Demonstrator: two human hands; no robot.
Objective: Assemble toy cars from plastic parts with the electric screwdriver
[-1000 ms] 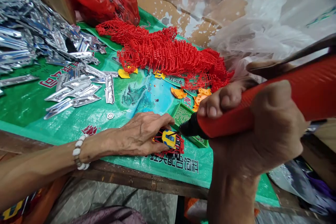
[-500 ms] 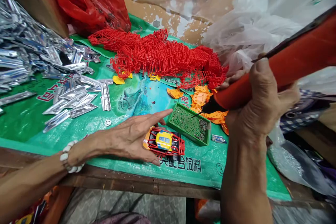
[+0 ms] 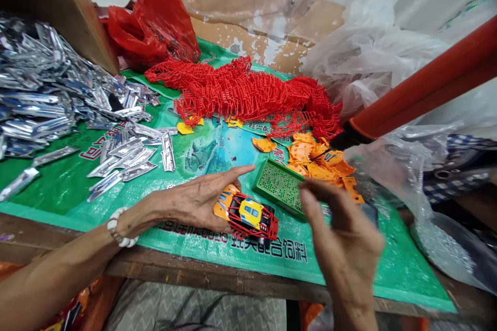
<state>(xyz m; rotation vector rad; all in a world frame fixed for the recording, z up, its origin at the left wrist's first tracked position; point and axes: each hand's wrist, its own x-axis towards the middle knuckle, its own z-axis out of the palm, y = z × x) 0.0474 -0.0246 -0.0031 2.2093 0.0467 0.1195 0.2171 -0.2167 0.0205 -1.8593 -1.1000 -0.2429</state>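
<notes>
From the head camera, my left hand (image 3: 194,200) lies flat and loose on the green woven sheet (image 3: 58,186), fingers spread, the forefinger pointing at the green tray (image 3: 277,186). It rests against the toy car (image 3: 248,214) rather than gripping it; the car, yellow body inside a red cage, sits just beside my palm near the front edge of the table. My right hand (image 3: 341,240) hovers in front of the tray with the fingers loosely bent and nothing in them. The red screwdriver (image 3: 419,93) slants in from the upper right, its dark tip over the orange parts (image 3: 318,158); I cannot see what holds its far end.

Behind the tray lies a long heap of red cages (image 3: 248,95), with a red bag (image 3: 155,26) at the back. Silver strips (image 3: 46,98) spread across the left side, and clear plastic bags (image 3: 373,57) crowd the right.

I judge the car the weak point: it sits close to the table edge and only my palm steadies it, so a nudge from either wrist could tip it off. The tray looks full of tiny screws, and my right fingers are near its rim; catching it would scatter them. The screwdriver also seems poorly supported and could slide down onto the orange parts.
</notes>
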